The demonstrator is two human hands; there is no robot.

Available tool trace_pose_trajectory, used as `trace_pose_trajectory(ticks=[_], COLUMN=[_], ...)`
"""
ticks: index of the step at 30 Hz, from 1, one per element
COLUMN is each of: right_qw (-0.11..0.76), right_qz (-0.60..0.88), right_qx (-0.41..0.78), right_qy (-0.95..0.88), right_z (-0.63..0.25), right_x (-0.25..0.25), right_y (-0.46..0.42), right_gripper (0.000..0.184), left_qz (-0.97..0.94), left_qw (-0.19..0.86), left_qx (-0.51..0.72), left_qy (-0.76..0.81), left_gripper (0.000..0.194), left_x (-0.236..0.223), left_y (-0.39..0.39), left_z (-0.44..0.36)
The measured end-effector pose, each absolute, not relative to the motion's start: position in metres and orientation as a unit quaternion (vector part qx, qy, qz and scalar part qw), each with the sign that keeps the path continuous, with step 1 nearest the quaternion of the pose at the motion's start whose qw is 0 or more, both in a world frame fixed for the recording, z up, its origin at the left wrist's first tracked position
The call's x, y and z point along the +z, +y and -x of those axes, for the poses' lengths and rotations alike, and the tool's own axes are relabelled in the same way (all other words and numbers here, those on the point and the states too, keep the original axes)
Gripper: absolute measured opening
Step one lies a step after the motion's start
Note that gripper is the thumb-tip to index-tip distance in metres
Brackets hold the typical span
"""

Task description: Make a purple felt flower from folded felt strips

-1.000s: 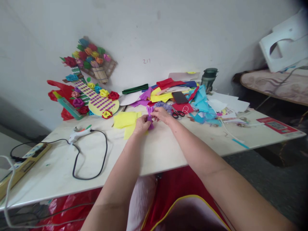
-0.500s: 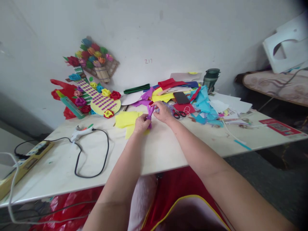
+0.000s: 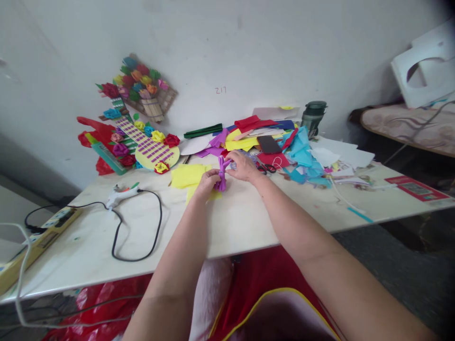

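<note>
Both of my hands meet over the middle of the white table [image 3: 231, 222]. My left hand [image 3: 206, 183] is closed round the lower end of a small purple paper bundle [image 3: 222, 176], which stands upright. My right hand [image 3: 243, 166] pinches the top of the same purple bundle with its fingertips. Yellow paper sheets [image 3: 185, 176] lie flat just left of and under my hands. Black-handled scissors [image 3: 265, 167] lie right behind my right hand.
A heap of coloured paper [image 3: 270, 137] covers the far middle. A paper guitar with roses [image 3: 142, 142] leans on the wall at left. A glue gun [image 3: 119, 193] with black cord and a power strip [image 3: 39, 237] lie left. A dark bottle [image 3: 313, 116] stands behind.
My left hand has shifted lower on the purple bundle, and my right hand has come closer over its top. The view has drifted slightly.
</note>
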State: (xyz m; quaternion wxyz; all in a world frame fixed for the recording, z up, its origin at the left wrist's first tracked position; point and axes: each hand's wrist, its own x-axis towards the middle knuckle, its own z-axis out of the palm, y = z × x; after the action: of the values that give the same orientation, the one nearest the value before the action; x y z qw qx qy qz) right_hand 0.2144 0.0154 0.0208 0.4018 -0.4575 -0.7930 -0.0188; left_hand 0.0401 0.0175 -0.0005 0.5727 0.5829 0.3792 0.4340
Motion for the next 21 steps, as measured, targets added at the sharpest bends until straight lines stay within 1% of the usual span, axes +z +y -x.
trace_pose_trajectory(ticks=[2, 6, 10, 13, 16, 21], right_qw=[0.401, 0.383, 0.372, 0.365, 0.374, 0.394], right_qz=[0.457, 0.463, 0.458, 0.457, 0.445, 0.423], right_qx=[-0.024, -0.024, -0.013, -0.016, -0.027, -0.029], right_qy=[-0.793, -0.799, -0.807, -0.811, -0.813, -0.815], right_z=[-0.2144, -0.2151, -0.2151, -0.2159, -0.2183, -0.2207], right_x=[0.0219, 0.023, 0.0241, 0.0251, 0.0251, 0.0218], right_y=[0.0142, 0.0134, 0.0126, 0.0121, 0.0136, 0.0192], right_gripper=[0.03, 0.021, 0.023, 0.017, 0.008, 0.004], left_qz=[-0.59, -0.61, -0.624, -0.626, -0.609, -0.543], left_qw=[0.566, 0.523, 0.491, 0.486, 0.518, 0.632], left_qx=[0.434, 0.431, 0.423, 0.423, 0.431, 0.411], left_qy=[0.378, 0.41, 0.436, 0.439, 0.417, 0.371], left_gripper=[0.02, 0.02, 0.017, 0.016, 0.017, 0.027], left_x=[-0.0001, 0.0026, 0.0047, 0.005, 0.0058, 0.008], left_y=[0.0167, 0.0143, 0.0123, 0.0125, 0.0136, 0.0139], left_z=[-0.0403, -0.0408, -0.0414, -0.041, -0.0392, -0.0369])
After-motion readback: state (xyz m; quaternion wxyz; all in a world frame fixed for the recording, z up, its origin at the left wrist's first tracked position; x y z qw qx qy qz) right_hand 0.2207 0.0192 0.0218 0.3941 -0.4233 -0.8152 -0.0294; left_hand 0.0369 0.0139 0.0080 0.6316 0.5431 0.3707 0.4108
